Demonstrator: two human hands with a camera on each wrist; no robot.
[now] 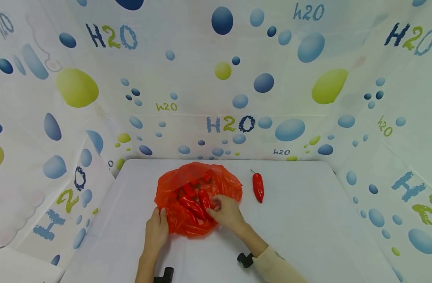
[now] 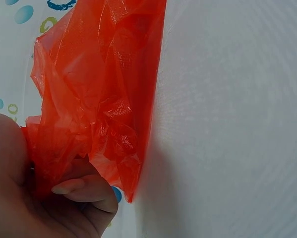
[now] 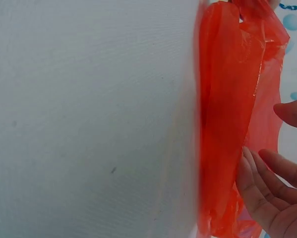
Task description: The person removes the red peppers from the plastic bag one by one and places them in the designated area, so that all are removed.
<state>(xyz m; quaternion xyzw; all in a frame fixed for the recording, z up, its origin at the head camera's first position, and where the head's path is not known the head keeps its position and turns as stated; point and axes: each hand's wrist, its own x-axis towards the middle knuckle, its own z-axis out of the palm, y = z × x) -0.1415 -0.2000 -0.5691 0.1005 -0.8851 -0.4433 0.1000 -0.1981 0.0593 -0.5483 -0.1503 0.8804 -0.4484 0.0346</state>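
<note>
A thin red plastic bag (image 1: 233,186) lies wide open on the table with several glossy red peppers (image 1: 191,206) inside. At its near left side my left hand (image 1: 157,230) pinches the rim, and the left wrist view shows the film bunched between thumb and fingers. My right hand (image 1: 227,212) is at the bag's right side, beside one upright-lying pepper (image 1: 204,198). In the right wrist view its fingers (image 3: 260,191) touch the bag (image 3: 227,99), while the thumb stands apart from them. A single red pepper (image 1: 258,188) with a thin stem lies outside, right of the bag.
The white table (image 1: 308,220) runs back to a wall sheet (image 1: 187,78) printed with blue and green drops and H2O lettering. Similar sheets flank it left and right. A black wrist mount (image 1: 245,260) is near the right sleeve (image 1: 276,265).
</note>
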